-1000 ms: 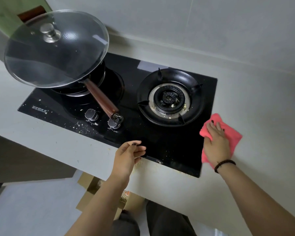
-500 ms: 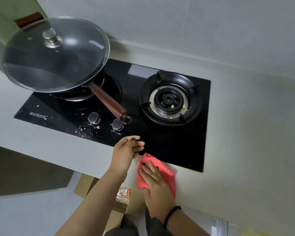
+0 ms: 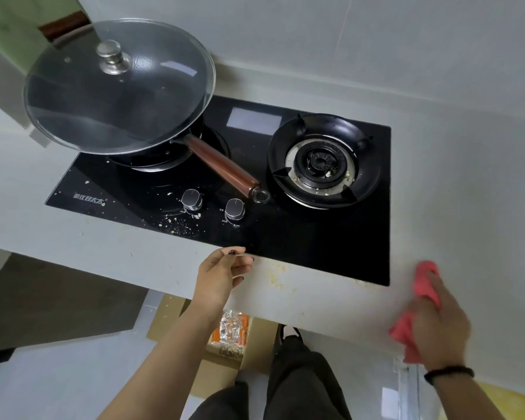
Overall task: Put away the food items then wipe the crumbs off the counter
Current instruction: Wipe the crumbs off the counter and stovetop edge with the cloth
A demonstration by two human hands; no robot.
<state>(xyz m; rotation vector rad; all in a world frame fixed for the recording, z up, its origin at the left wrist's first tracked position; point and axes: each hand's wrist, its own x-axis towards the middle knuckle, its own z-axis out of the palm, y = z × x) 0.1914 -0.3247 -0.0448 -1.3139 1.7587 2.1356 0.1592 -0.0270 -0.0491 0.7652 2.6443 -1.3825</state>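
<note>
My right hand (image 3: 437,322) presses a pink cloth (image 3: 423,283) onto the pale counter (image 3: 331,301), just right of the black stove's front right corner; hand and cloth are blurred by motion. At the counter's front edge, below the stove knobs, my left hand (image 3: 222,275) is cupped with its fingers loosely curled and nothing visible in it. A patch of yellowish crumbs (image 3: 278,277) lies on the counter right of my left hand. More crumbs (image 3: 179,222) speckle the stove glass by the left knob, and some sit in the right burner (image 3: 325,162).
A black wok under a glass lid (image 3: 119,86) sits on the left burner, its brown handle (image 3: 222,166) pointing toward the knobs. Below the counter edge stands a cardboard box (image 3: 255,356) with a snack packet (image 3: 231,328) in it. The wall rises right behind the stove (image 3: 331,241).
My right hand has swept the pink cloth from the counter's front edge beside my left hand to the right, past the stove's corner. My left hand has stayed cupped at the edge.
</note>
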